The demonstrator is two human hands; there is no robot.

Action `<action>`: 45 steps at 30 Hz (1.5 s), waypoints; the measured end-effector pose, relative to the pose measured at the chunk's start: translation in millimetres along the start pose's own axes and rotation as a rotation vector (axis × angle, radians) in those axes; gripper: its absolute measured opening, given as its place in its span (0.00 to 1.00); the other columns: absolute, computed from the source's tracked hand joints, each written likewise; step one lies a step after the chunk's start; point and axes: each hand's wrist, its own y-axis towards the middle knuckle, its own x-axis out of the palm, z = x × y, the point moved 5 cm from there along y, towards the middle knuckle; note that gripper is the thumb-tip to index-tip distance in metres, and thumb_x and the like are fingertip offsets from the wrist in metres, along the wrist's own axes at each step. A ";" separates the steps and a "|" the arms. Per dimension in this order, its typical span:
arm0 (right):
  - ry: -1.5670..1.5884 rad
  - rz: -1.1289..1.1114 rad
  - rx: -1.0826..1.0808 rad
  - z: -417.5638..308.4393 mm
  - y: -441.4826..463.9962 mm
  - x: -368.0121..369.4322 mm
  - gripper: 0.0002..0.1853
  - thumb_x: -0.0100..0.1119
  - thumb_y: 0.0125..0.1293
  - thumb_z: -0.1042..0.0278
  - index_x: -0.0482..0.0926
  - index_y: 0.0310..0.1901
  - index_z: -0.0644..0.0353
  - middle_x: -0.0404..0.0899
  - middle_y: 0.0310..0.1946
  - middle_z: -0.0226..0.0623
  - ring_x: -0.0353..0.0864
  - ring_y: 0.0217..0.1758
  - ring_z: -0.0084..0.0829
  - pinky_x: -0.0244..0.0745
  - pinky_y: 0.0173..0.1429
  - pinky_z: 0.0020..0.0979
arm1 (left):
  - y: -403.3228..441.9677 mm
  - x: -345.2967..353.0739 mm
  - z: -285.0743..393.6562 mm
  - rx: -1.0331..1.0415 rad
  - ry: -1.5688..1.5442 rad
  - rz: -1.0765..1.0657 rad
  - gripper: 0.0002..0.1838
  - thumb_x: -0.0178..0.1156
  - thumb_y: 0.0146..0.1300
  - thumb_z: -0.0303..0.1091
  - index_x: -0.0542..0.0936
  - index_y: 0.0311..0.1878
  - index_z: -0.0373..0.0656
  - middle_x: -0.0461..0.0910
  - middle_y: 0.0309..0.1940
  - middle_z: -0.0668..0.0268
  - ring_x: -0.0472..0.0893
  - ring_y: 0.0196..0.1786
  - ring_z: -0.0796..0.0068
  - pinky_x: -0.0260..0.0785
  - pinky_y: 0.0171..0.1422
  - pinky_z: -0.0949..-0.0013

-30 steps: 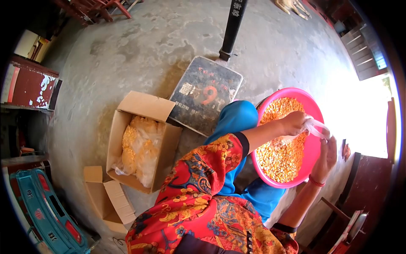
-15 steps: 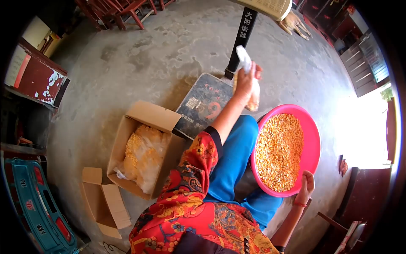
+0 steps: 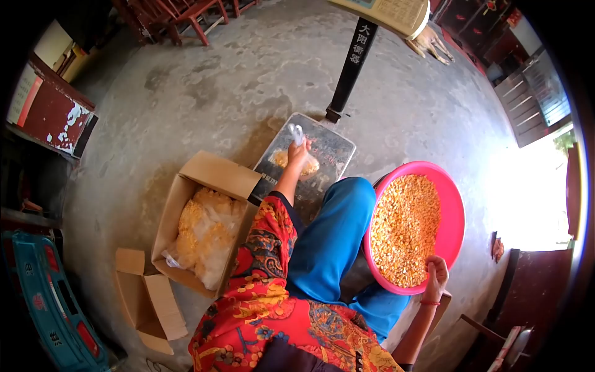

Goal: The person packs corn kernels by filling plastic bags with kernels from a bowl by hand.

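My left hand (image 3: 297, 155) is closed around the neck of a clear plastic bag of corn kernels (image 3: 310, 166). The bag is at the dark platform of a scale (image 3: 336, 147), with part of it behind my hand. On my right, a pink tub (image 3: 457, 208) holds a wide heap of loose yellow corn kernels (image 3: 406, 226). At the tub's near rim, my right hand (image 3: 437, 274) has its fingers curled together; anything inside them is hidden. Left of my legs, a cardboard box (image 3: 218, 175) contains clear bags of yellow kernels (image 3: 207, 232).
The scale's black post (image 3: 352, 71) rises to a display head (image 3: 396, 15). A smaller open carton (image 3: 166, 304) lies beside the box, with a teal case (image 3: 56, 304) further left. Wooden chairs (image 3: 180, 22) stand at the back. A dog (image 3: 429, 44) lies behind the scale head.
My left hand has brought the bag down and leftward from in front of the scale post to the platform. My right hand has shifted slightly left, onto the tub's rim.
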 end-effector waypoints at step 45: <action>-0.780 0.201 -0.215 45.5 -7.2 32.8 0.07 0.53 0.47 0.72 0.76 0.30 0.52 0.72 0.34 0.34 0.69 0.45 0.37 0.62 0.48 0.40 | -248.2 257.7 71.4 0.460 0.882 -1.406 0.11 0.59 0.54 0.32 0.80 0.41 0.41 0.80 0.26 0.57 0.80 0.29 0.67 0.71 0.35 0.67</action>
